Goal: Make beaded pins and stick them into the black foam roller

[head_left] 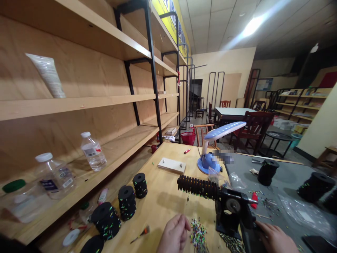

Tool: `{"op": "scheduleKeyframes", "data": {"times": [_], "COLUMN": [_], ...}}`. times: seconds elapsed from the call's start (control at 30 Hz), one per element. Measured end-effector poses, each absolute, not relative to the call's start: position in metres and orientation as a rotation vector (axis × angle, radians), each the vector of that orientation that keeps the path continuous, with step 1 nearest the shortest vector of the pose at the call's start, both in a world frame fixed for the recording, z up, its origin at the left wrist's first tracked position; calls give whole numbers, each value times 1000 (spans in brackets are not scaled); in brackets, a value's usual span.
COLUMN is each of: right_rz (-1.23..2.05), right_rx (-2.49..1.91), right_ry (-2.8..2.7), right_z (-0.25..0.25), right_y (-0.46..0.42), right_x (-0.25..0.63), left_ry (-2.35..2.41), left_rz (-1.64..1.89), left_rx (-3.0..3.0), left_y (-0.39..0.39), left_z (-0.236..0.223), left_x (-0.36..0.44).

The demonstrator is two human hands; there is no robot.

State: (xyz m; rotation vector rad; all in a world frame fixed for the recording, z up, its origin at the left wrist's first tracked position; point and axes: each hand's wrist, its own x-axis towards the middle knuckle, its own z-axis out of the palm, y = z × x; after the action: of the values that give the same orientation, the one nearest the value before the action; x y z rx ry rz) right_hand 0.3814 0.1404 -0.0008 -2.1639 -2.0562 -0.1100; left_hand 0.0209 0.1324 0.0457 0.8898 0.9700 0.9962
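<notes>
My left hand (pixel 174 232) is closed, fingertips pinched together, beside a pile of small multicoloured beads (pixel 198 232) on the wooden table. Whatever is in that pinch is too small or hidden to make out. Up and to the right stands a black winding device (pixel 229 207) with a ridged black spool (pixel 197 187) lying sideways on its shaft; orange bits show between the ridges. A tiny dark piece hangs under the spool. My right hand (pixel 277 239) is at the device's right side, its fingers closed around a dark crank handle (pixel 253 220), partly hidden.
Wound black spools (pixel 105 220) line the table's left side near a small brush (pixel 140 234). Beyond are a white board with two pegs (pixel 171 165) and a blue lamp (pixel 209 163). More spools (pixel 268 172) and plastic bags (pixel 302 212) lie right. Wooden shelves (pixel 126 147) hold bottles.
</notes>
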Motion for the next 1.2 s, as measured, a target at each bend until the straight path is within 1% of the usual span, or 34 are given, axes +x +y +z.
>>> {"op": "scheduleKeyframes", "data": {"times": [0.1,0.23,0.4,0.53,0.63,0.77,0.87,1.03,1.2], "right_rz": [-115,-115,-120,-103,-90,-77,-78,-54,-43], "right_rx": [-2192,-2187,-2143,-2162,-2157,-2165,-2176,-2167,-2103], "right_ry": [-2084,-2083,-2067,-2065,-2065,-2073,-2085,-2068,-2006], "right_z": [-1,-3,-3,-4,-5,-6,-6,-8,-10], "right_y": [141,140,137,137,137,136,137,137,137], "right_x": [381,382,383,383,383,384,384,384,385], "left_ry": [1139,1280,1205,1098,967,827,838,908,1002], "left_rz": [1176,1365,1610,1639,1665,1576,1546,1532,1492], "left_rx": [1188,1510,1828,1990,1927,1546,1348,1428,1562], "left_y": [123,114,117,120,125,139,153,164,152], "left_z": [43,52,71,96,114,132,142,147,132], "left_x": [19,16,7,0,1,6,5,-7,-12]}}
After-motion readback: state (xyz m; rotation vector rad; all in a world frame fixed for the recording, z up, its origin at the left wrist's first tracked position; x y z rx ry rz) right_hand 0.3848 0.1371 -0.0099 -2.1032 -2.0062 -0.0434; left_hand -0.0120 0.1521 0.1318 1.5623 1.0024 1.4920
